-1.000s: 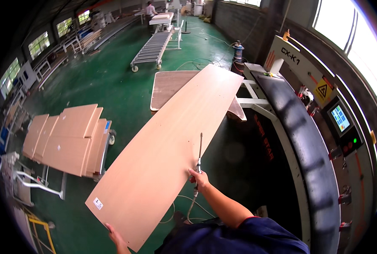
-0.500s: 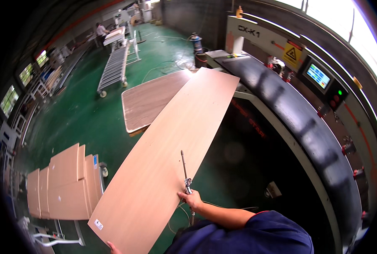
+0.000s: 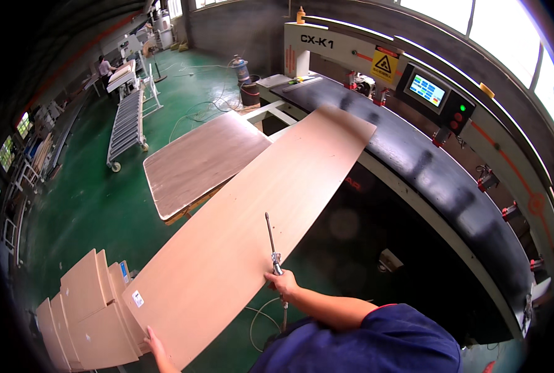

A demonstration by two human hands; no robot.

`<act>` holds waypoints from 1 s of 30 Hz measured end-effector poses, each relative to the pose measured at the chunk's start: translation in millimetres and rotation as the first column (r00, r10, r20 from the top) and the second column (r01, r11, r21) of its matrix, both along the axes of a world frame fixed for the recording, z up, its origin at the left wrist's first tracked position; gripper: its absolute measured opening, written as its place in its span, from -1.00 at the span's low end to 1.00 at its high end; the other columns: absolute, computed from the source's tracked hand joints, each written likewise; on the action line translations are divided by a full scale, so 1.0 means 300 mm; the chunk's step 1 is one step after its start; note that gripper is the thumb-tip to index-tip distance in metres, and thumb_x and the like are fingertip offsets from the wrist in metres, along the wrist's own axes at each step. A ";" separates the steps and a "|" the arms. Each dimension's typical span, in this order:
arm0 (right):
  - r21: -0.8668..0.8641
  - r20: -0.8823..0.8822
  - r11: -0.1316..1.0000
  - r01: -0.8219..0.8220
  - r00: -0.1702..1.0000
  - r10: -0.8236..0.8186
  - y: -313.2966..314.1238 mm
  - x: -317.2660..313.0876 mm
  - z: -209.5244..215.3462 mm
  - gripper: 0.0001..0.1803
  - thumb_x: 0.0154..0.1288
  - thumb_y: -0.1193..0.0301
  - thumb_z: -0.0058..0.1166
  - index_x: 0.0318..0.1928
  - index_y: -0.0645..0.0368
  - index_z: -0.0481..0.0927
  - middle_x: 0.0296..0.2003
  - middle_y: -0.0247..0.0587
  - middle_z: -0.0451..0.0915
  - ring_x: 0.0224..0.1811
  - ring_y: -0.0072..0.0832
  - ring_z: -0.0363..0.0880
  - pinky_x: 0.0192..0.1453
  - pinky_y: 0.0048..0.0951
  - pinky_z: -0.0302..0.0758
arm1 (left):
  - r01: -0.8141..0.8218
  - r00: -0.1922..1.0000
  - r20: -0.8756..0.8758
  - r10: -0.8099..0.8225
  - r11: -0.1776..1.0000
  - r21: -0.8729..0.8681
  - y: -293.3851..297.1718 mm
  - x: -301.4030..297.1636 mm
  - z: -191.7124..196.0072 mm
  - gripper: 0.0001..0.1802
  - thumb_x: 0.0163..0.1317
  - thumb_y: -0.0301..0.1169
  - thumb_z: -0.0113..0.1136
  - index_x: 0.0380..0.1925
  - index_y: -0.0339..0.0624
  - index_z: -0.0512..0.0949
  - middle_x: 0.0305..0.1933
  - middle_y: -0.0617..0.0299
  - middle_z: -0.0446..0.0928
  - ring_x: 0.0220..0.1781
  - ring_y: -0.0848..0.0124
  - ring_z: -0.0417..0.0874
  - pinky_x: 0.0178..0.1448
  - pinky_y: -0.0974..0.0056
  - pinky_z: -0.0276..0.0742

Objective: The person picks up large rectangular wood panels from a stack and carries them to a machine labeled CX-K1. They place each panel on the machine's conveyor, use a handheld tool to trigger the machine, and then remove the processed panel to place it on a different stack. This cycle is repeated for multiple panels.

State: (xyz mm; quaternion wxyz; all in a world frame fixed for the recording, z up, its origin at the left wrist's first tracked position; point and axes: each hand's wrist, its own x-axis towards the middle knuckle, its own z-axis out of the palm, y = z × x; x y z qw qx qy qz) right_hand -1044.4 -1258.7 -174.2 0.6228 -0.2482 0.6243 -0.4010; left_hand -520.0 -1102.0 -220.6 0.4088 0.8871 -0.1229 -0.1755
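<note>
Panel (image 3: 252, 230) lengthwise toward far-right machine (image 3: 438, 180)

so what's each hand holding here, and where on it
Right hand grips a thin metal air-blow gun at its handle end. Left hand holds the long light wood panel by its near edge.

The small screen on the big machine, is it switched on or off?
On. The small screen on the grey machine panel glows blue-green with lit blocks, and a green lamp beside it shines.
</note>
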 end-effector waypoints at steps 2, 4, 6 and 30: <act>0.003 -0.011 1.000 0.017 1.000 -0.017 -0.059 -0.017 0.003 -0.68 0.17 0.34 0.36 -0.54 0.17 0.47 -0.60 -0.33 0.48 -0.61 -0.50 0.49 -0.49 -0.39 0.47 | 0.128 0.983 0.121 -0.141 0.986 0.107 -0.112 0.060 -0.052 -0.13 0.35 0.15 0.03 0.28 -0.49 0.20 0.31 -0.23 0.34 0.26 0.00 0.48 0.27 0.08 0.43; -0.006 -0.049 0.998 0.061 0.997 -0.062 -0.128 -0.062 -0.032 -0.69 0.17 0.37 0.34 -0.56 0.17 0.47 -0.62 -0.33 0.47 -0.64 -0.49 0.47 -0.53 -0.40 0.44 | 0.205 0.969 0.144 -0.203 0.979 0.000 -0.241 0.018 -0.077 -0.20 0.35 0.11 0.06 0.21 -0.47 0.25 0.25 -0.23 0.39 0.22 -0.01 0.50 0.26 0.07 0.41; -0.003 -0.076 0.995 0.099 0.992 -0.098 -0.191 -0.128 -0.035 -0.70 0.17 0.38 0.33 -0.57 0.17 0.48 -0.62 -0.33 0.47 -0.64 -0.49 0.47 -0.54 -0.40 0.42 | 0.283 0.950 0.156 -0.271 0.958 -0.057 -0.357 -0.046 -0.061 -0.25 0.35 0.08 0.08 0.15 -0.46 0.28 0.20 -0.21 0.43 0.18 0.00 0.51 0.24 0.06 0.41; -0.012 -0.259 0.999 0.050 0.964 -0.051 -0.909 -0.582 -0.083 -0.67 0.16 0.25 0.33 -0.41 0.21 0.48 -0.53 -0.26 0.54 -0.50 -0.50 0.56 -0.39 -0.39 0.48 | 0.195 0.842 0.378 -0.386 0.870 0.452 -1.107 -0.571 0.111 -0.26 0.29 0.21 0.05 -0.22 -0.45 0.54 -0.08 -0.30 0.53 0.08 -0.12 0.51 0.18 -0.04 0.41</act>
